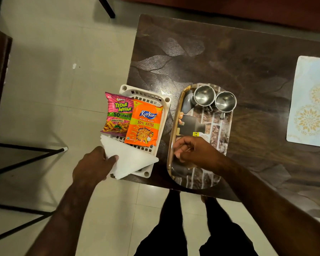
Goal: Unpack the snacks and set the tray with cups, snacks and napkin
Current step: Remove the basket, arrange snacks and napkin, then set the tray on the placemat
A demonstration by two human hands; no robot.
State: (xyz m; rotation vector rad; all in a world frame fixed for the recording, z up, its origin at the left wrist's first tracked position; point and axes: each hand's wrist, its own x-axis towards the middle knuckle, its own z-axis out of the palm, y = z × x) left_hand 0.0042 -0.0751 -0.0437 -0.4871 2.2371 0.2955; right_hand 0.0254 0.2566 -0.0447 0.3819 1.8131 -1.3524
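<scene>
Two steel cups (215, 101) already stand at the tray's (222, 145) far end, leaving its near half free. The left hand (92, 164) pinches folded white napkins (129, 159) over the white basket (163, 100), where both snack packets (132, 120) still lie; the right hand (192, 150), loosely curled and holding nothing, hovers above the tray.

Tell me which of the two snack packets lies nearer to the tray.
The orange Kurkure packet. It lies on the right side of the white basket, next to the tray; the pink Tedhe Medhe packet lies on its far side, at the basket's left edge.
</scene>
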